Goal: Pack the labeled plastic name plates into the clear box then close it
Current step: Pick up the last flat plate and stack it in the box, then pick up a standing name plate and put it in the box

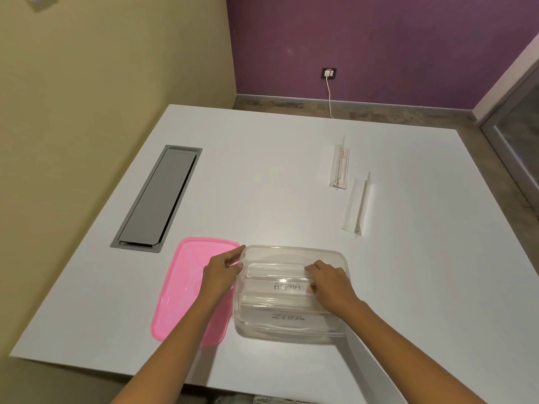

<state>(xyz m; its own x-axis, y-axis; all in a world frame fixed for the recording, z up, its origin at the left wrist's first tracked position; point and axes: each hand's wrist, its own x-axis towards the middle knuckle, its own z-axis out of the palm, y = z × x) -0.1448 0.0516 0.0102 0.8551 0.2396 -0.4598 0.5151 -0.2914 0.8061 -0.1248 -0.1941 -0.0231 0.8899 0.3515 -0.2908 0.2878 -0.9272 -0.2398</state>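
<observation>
The clear box [293, 252] sits near the table's front edge. Inside it lie two clear name plates: one marked ALPHA [287, 286] and, nearer to me, one marked ZEBRA [287, 317]. My right hand [328, 282] reaches into the box and grips the right end of the ALPHA plate. My left hand [221, 272] pinches the box's left rim at the same plate's left end. The pink lid [180, 290] lies flat just left of the box, partly under my left arm. Two more clear name plates [339, 166] [355, 204] stand on the table at the right.
A grey cable hatch [157, 196] is set into the white table [262, 176] at the left. Beyond the far edge is a purple wall with a socket and white cord [329, 83]. A yellow wall runs along the left.
</observation>
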